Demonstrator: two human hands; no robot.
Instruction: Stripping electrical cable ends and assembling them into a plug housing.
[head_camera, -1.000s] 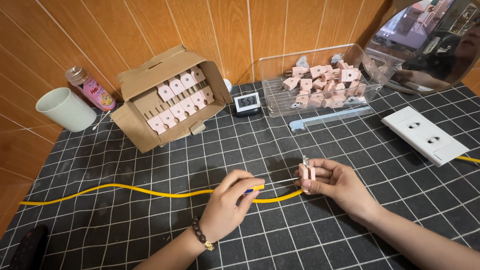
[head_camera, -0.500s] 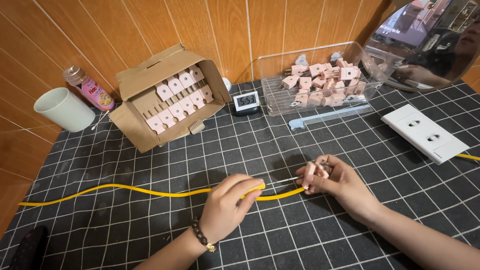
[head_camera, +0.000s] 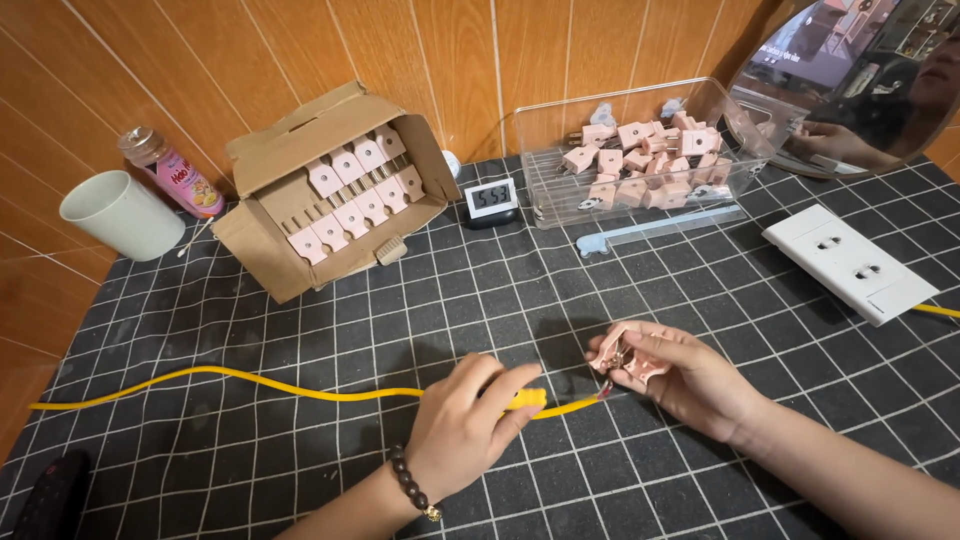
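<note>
Right hand (head_camera: 690, 375) half hides pink plug (head_camera: 630, 362); cable (head_camera: 250, 382) end unclear

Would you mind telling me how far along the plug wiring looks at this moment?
Done: many pink plugs lie in the clear tray. In hand: the left hand pinches the yellow cable near its end, and the right hand holds one pink plug at the cable tip; whether they are joined, I cannot tell. Left: rows of plugs wait in the cardboard box.
</note>
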